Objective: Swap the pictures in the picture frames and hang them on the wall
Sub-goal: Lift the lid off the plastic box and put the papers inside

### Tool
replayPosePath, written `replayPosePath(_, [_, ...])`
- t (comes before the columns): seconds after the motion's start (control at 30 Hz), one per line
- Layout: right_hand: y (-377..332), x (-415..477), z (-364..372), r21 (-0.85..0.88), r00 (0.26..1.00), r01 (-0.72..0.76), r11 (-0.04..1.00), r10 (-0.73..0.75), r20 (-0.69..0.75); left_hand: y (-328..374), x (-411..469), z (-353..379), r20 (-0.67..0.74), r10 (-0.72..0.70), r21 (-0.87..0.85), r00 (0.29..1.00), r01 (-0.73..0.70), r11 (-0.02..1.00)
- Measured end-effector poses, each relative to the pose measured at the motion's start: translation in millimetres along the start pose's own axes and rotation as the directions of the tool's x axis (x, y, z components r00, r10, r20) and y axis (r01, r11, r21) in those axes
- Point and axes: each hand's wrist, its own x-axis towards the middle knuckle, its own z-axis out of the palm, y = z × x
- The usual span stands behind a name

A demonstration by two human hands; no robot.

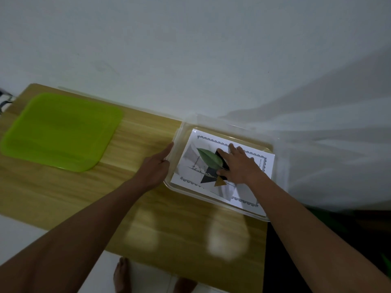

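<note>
The leaf picture (208,158) is best drawn up by one edge alone, kept flat so that no crease is made, while the clear plastic container (186,192) is held from sliding. That container, at the right end of the wooden table (137,127), holds the picture on top of a bordered white sheet (203,140); a green lid (59,132) lies well apart to the left. The left hand (156,168) is laid with straight fingers against the container's left wall and the right hand (241,166) is spread flat on the picture, nothing being clasped by either.
</note>
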Motion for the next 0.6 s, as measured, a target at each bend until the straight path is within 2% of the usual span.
replayPosePath(0.1, [-11.5,-7.8,-8.9,-0.015,0.997,-0.003,1.000,0.002,-0.080,-2.4,-0.8,-4.6,0.018,0.037,0.035,0.999,-0.038,0.999])
replayPosePath(0.17, [-25.5,-14.5,-17.1,0.044,0.987,-0.006,0.999,0.013,-0.160,-3.1,-2.1,-9.4,0.027,0.058,0.054,0.998,-0.060,0.997])
replayPosePath(0.3, [-66.3,-23.7,-36.4,0.111,0.965,0.016,0.994,0.013,-0.261,-10.6,-2.0,-34.9,-0.036,0.087,0.090,0.996,-0.084,0.992])
replayPosePath(0.47, [-156.3,-20.6,-57.6,0.131,0.952,0.073,0.989,-0.031,-0.304,-53.6,-1.4,-100.9,-0.168,0.158,0.126,0.973,-0.137,0.983])
replayPosePath(0.6, [-248.1,-1.7,-61.9,0.175,0.948,0.104,0.979,-0.044,-0.317,-117.2,-0.6,-174.9,-0.198,0.149,0.158,0.969,-0.119,0.980])
